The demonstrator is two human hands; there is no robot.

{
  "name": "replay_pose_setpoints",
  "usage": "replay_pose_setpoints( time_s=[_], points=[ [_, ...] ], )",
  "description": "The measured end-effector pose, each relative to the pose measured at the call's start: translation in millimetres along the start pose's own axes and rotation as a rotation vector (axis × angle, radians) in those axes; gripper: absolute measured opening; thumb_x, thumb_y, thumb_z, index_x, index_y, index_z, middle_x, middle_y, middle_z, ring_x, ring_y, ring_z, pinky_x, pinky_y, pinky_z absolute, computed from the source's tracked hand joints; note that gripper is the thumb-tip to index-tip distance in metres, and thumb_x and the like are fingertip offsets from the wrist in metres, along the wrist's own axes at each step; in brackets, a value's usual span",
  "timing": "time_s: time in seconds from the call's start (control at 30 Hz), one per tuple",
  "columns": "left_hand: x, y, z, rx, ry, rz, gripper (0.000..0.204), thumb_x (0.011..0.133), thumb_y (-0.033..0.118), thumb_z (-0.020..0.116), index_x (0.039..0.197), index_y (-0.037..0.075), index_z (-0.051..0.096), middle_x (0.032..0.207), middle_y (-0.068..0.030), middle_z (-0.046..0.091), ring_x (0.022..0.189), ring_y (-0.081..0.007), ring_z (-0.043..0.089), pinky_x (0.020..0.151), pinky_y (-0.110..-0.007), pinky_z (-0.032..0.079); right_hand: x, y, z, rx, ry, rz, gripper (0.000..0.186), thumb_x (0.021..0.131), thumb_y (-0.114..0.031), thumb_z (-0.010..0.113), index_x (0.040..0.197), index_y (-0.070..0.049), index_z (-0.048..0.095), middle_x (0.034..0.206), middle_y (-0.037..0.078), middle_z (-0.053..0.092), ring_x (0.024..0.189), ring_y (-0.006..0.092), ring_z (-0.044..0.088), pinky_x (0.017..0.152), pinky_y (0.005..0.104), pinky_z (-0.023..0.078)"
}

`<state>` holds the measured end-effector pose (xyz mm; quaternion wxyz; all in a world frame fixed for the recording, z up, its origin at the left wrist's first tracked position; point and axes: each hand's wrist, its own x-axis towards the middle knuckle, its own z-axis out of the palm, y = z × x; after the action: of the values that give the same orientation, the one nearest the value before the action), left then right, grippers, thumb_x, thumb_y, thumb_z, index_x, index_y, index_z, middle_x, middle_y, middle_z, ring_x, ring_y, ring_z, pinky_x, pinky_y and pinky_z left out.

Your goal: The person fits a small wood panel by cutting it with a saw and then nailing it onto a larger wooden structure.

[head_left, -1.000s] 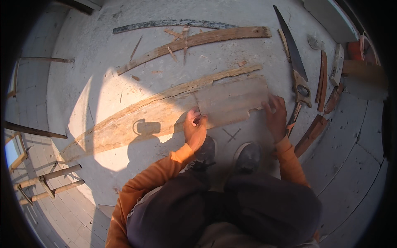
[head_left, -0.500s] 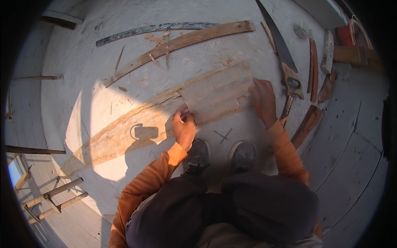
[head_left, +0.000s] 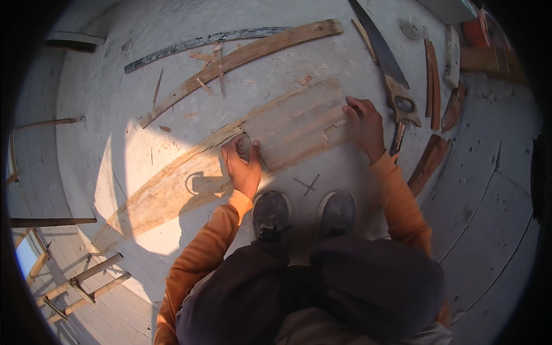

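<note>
A long, weathered wooden board [head_left: 155, 198] lies aslant on the floor in front of my feet. On its right part rests a flat grey-brown sheet [head_left: 296, 123] with faint bands and a torn spot near its right end. My left hand [head_left: 242, 169] is at the sheet's left edge, thumb and fingers apart, with nothing visible gripped between them. At the sheet's right edge, my right hand [head_left: 367, 126] brings thumb and forefinger together on the rim; its other fingers are curled and slightly blurred.
A handsaw [head_left: 394, 86] lies beyond my right hand, beside reddish wood strips [head_left: 432, 86]. Past the board are a long wooden plank [head_left: 253, 54], a dark-painted strip [head_left: 201, 41] and splinters. Two crossed nail-like pieces [head_left: 307, 183] lie near my shoes [head_left: 272, 215]. A wooden frame [head_left: 80, 287] stands lower left.
My left hand has shifted slightly up and left, its fingers spreading from a pinch. My right hand stays by the sheet's right edge. The whole view has shifted a little.
</note>
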<state>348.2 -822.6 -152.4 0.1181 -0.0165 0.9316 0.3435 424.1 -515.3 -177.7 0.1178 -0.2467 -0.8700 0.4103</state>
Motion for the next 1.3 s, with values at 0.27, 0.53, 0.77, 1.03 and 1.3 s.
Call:
replay_pose_setpoints(
  time_s=[0.27, 0.53, 0.77, 1.03, 1.3],
  points=[
    [63.7, -23.7, -11.3, 0.187, -0.134, 0.639, 0.071, 0.082, 0.038, 0.089, 0.140, 0.008, 0.063, 0.135, -0.0136, 0.065, 0.123, -0.0336, 0.061, 0.110, -0.045, 0.036, 4.7, 11.2, 0.3, 0.036, -0.076, 0.105, 0.026, 0.100, -0.017, 0.072, 0.119, 0.000, 0.077, 0.105, 0.015, 0.073, 0.090, 0.0266, 0.071, 0.084, 0.0342, 0.055],
    [71.5, -30.8, -4.4, 0.165, -0.173, 0.607, 0.073, 0.079, 0.040, 0.090, 0.138, 0.007, 0.065, 0.133, -0.0151, 0.067, 0.124, -0.0329, 0.061, 0.112, -0.044, 0.035, -1.0, 6.8, 2.7, -0.015, -0.037, 0.093, 0.026, 0.102, -0.018, 0.071, 0.121, -0.002, 0.077, 0.106, 0.014, 0.073, 0.093, 0.0252, 0.072, 0.086, 0.0326, 0.054],
    [62.5, -42.1, 4.1, 0.069, 0.011, 0.675, 0.071, 0.078, 0.036, 0.092, 0.134, 0.003, 0.066, 0.133, -0.0176, 0.067, 0.124, -0.0371, 0.061, 0.110, -0.046, 0.042, -3.1, 0.7, 5.5, -0.051, -0.025, 0.091, 0.026, 0.102, -0.019, 0.070, 0.120, -0.003, 0.078, 0.109, 0.014, 0.073, 0.096, 0.0245, 0.072, 0.088, 0.0317, 0.055],
    [55.4, -35.7, 3.8, 0.051, 0.053, 0.617, 0.065, 0.076, 0.037, 0.094, 0.126, 0.005, 0.066, 0.133, -0.0172, 0.063, 0.124, -0.0371, 0.059, 0.109, -0.048, 0.042, -11.3, 16.0, 12.5, -0.005, 0.012, 0.043, 0.027, 0.103, -0.020, 0.069, 0.123, -0.003, 0.077, 0.112, 0.014, 0.073, 0.098, 0.0230, 0.072, 0.087, 0.0321, 0.056],
    [54.4, -20.4, -6.0, 0.129, 0.009, 0.589, 0.065, 0.079, 0.036, 0.093, 0.127, 0.007, 0.061, 0.126, -0.0148, 0.062, 0.116, -0.0333, 0.057, 0.104, -0.045, 0.042, -16.3, 14.8, 11.0, 0.063, 0.001, 0.084, 0.031, 0.105, -0.021, 0.069, 0.129, -0.002, 0.073, 0.122, 0.013, 0.068, 0.115, 0.0190, 0.067, 0.098, 0.0298, 0.053]
  ],
)
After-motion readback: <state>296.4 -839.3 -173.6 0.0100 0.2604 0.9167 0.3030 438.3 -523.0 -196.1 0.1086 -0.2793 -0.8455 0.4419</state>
